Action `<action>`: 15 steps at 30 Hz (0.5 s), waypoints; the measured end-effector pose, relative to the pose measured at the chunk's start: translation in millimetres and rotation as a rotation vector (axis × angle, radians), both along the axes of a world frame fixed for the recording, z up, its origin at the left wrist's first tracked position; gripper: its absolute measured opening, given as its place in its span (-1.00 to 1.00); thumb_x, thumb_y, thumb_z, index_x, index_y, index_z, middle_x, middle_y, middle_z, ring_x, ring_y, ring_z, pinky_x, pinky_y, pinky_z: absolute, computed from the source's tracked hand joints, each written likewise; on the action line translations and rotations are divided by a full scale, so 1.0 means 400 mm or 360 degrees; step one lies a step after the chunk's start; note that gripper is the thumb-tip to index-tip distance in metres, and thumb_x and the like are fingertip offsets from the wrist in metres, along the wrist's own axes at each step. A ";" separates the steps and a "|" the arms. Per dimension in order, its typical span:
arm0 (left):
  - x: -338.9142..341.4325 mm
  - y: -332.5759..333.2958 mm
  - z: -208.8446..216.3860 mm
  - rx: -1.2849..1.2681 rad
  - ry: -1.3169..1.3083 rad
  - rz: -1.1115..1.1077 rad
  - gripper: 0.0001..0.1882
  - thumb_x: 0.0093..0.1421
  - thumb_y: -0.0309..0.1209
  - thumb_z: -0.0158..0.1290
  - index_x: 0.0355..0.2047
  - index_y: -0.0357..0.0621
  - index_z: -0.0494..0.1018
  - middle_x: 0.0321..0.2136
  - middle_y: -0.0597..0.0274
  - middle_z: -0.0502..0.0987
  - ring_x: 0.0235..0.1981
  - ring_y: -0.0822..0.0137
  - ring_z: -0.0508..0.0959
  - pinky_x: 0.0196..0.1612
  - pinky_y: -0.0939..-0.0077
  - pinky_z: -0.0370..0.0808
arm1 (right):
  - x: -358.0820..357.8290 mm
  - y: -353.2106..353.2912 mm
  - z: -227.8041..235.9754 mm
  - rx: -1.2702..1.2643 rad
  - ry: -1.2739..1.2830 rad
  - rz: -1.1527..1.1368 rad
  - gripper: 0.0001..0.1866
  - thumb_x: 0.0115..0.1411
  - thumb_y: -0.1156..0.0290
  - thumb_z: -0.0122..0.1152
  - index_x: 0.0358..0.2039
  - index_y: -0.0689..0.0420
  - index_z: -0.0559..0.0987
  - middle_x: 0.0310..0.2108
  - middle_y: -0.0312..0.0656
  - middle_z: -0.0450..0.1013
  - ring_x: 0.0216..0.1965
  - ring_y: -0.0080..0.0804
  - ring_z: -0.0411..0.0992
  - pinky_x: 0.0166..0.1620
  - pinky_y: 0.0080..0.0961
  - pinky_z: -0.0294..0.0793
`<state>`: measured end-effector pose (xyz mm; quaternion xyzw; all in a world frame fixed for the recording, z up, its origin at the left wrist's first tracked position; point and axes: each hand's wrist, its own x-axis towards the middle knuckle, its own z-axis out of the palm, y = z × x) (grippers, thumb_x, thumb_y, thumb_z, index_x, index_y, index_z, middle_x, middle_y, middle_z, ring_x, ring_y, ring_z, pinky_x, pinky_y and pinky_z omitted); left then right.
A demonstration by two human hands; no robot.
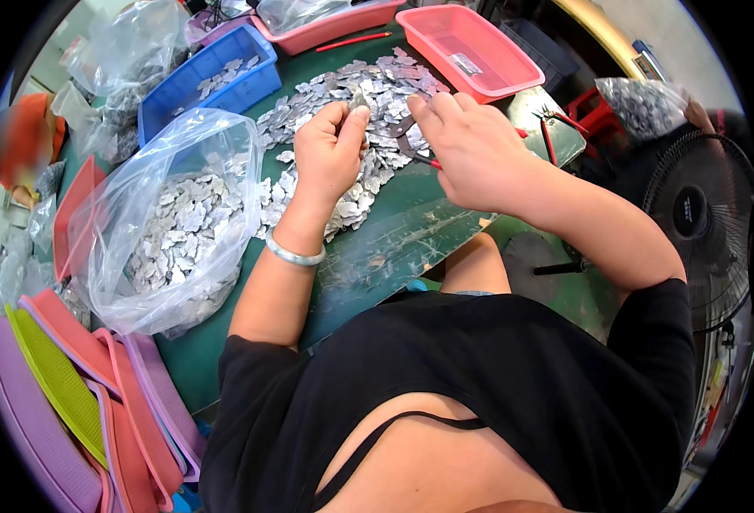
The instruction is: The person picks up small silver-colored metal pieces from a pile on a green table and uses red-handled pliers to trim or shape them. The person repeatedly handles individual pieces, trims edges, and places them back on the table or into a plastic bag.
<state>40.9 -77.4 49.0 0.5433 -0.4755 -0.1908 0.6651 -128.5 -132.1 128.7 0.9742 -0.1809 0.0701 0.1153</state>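
Grey metallic-looking flakes [313, 103] heap on the green table [394, 248]; above them the left hand [327, 156] pinches one small piece [358, 98] between thumb and forefinger; the right hand [475, 145] covers a red-handled tool [406, 141], its grip impossible to tell; a steady pinch, fingertips clear of metal, probably serves best.

Looks like a small-parts workshop or little factory. Can be told by the scuffed green workbench [385, 256], heaped with silvery-grey flakes [385, 77], and by the clear plastic bag [120, 295] holding more of them. Suggested too by the blue bin [256, 84], the pink tub [505, 83], the red-handled pliers [549, 141], the stacked coloured plastic trays [48, 376] and the large black fan [693, 211] close by.
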 end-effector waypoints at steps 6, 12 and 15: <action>0.024 -0.004 0.003 -0.0048 0.0528 -0.0087 -0.74 0.14 -0.40 -0.01 -0.68 -0.18 0.34 -0.78 0.38 0.33 -0.76 0.61 0.30 -0.67 0.72 0.27 | -0.029 0.019 0.009 -0.0147 -0.0163 -0.0048 -0.40 -0.19 0.47 0.12 -0.05 0.37 0.29 -0.33 -0.10 0.34 -0.27 -0.26 0.34 -0.29 -0.44 0.35; 0.005 0.002 0.013 -0.0083 0.1153 -0.0400 -0.85 0.13 -0.41 0.01 -0.51 -0.23 0.43 -0.70 0.33 0.40 -0.71 0.52 0.39 -0.57 0.65 0.40 | -0.026 -0.008 -0.022 0.1392 -0.0324 -0.0368 -0.47 -0.14 0.50 0.01 -0.06 0.35 0.35 -0.49 -0.13 0.38 -0.43 -0.37 0.35 -0.36 -0.50 0.35; -0.009 0.008 0.019 -0.0081 0.1053 -0.0391 -0.84 0.15 -0.41 0.00 -0.39 -0.27 0.44 -0.68 0.33 0.41 -0.70 0.52 0.39 -0.45 0.56 0.46 | -0.026 -0.005 -0.071 0.1928 -0.0512 -0.0355 -0.49 -0.06 0.58 -0.05 0.00 0.34 0.32 -0.46 -0.37 0.35 -0.50 -0.75 0.23 -0.46 -0.75 0.26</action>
